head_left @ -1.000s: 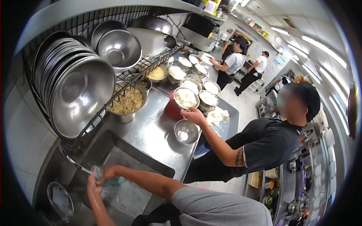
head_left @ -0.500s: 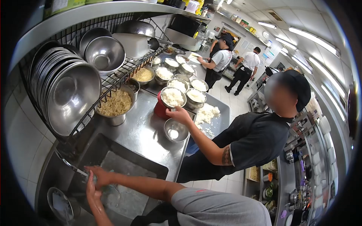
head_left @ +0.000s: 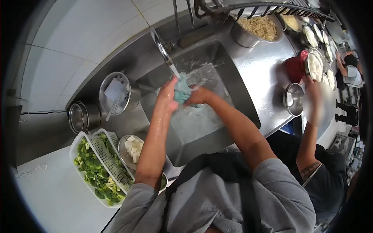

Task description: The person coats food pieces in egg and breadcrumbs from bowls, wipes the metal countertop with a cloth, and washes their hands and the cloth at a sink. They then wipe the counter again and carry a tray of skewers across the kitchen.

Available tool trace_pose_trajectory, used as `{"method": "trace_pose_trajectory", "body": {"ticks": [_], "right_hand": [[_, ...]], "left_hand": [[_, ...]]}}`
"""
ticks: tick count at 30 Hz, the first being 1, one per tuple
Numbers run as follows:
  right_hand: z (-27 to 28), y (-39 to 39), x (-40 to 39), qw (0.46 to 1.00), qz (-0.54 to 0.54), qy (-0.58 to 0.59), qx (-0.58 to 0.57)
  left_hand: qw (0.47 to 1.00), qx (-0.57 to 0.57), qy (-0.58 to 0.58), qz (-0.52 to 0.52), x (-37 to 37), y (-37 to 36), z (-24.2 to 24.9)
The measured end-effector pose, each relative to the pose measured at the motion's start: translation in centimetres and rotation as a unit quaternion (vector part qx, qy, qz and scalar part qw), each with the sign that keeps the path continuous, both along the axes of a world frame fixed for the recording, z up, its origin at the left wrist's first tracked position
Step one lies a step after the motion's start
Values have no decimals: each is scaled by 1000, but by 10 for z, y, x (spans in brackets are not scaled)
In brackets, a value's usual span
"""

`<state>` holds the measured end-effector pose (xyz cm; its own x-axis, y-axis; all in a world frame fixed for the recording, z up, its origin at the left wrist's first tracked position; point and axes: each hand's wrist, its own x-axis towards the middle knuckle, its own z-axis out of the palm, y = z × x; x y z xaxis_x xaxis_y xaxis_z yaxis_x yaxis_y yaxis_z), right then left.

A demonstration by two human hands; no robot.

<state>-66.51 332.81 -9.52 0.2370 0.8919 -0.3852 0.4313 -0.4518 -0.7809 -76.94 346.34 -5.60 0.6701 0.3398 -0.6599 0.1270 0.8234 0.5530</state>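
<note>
Both my hands are over the steel sink (head_left: 229,75), under the tap (head_left: 163,47), where water runs. My left hand (head_left: 168,94) and my right hand (head_left: 197,96) squeeze a light blue cloth (head_left: 181,90) between them. My forearms are wet. The sink basin below holds foamy water.
Left of the sink stand a pot with utensils (head_left: 115,93) and a small steel pot (head_left: 79,116). A white basket of broccoli (head_left: 97,167) and a bowl of white pieces (head_left: 130,148) sit nearer. A co-worker (head_left: 318,163) at the right reaches towards rice bowls (head_left: 314,65); a noodle bowl (head_left: 259,28) is behind.
My view has swung down and left onto the sink; the dish rack has left the frame. My hands still work the blue cloth under the tap.
</note>
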Motion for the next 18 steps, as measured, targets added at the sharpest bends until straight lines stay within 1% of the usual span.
{"method": "trace_pose_trajectory", "body": {"ticks": [3, 4, 5, 6, 8, 9, 10, 11, 13, 15, 17, 18], "right_hand": [[-29, -9, -5, 992, 24, -58, -110], [-54, -17, -5, 994, -7, -60, -96], [-88, -27, -5, 994, -38, -62, -81], [-92, -32, -5, 993, -71, -64, -66], [-99, -41, 4, 987, -145, 21, -71], [-93, -42, 10, 979, -182, 62, -73], [-88, -41, 18, 974, -193, 59, -100], [-84, -36, 20, 973, -219, 54, -52], [-79, -22, 15, 961, -270, 44, 44], [-43, 0, -10, 963, -232, -3, 134], [-6, 8, -38, 979, -191, 22, 65], [14, 5, -50, 974, -172, 19, 145]], "left_hand": [[1000, 8, 8, -16, -7, 5, 46], [999, 38, 38, 8, -7, 8, 57], [999, 43, 25, 14, -11, 13, 56], [999, 49, 11, 19, -16, 20, 56], [998, 49, -15, 33, -25, 31, 52], [999, 35, -19, 30, -27, 31, 44], [999, 20, -25, 27, -30, 31, 34], [999, 6, -32, 25, -33, 32, 23], [997, -70, -7, 19, -26, 8, -2], [992, -122, -5, 16, -16, -9, -31], [988, -153, -23, 14, -9, -11, -73], [970, -192, -146, -38, -26, 7, -119]]}}
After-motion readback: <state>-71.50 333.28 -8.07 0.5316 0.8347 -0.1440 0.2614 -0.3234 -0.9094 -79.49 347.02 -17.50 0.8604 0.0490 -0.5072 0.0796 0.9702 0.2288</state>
